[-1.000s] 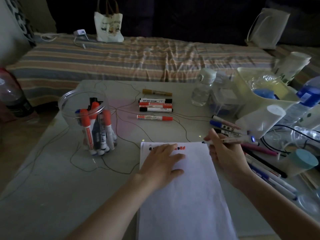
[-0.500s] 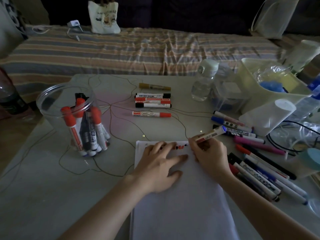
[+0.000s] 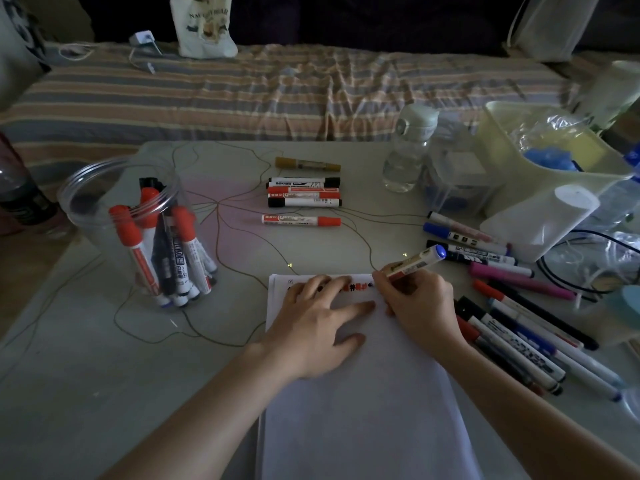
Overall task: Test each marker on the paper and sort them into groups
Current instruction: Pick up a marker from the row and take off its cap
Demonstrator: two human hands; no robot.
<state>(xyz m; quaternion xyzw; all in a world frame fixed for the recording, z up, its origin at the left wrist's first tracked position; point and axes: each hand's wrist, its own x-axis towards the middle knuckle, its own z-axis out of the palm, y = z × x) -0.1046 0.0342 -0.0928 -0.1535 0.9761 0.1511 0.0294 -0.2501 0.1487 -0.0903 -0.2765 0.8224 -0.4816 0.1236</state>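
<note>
Pinching a blue-capped marker, the right hand sets its tip at the paper's top edge, barrel slanting up to the right. Left hand lies flat, fingers spread, pinning the sheet; sorted markers sit farther back on the tabletop

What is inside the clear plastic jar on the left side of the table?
The clear jar holds standing markers, several with red caps and some with black ones. The exact number cannot be told, because they overlap and hide each other.
</note>
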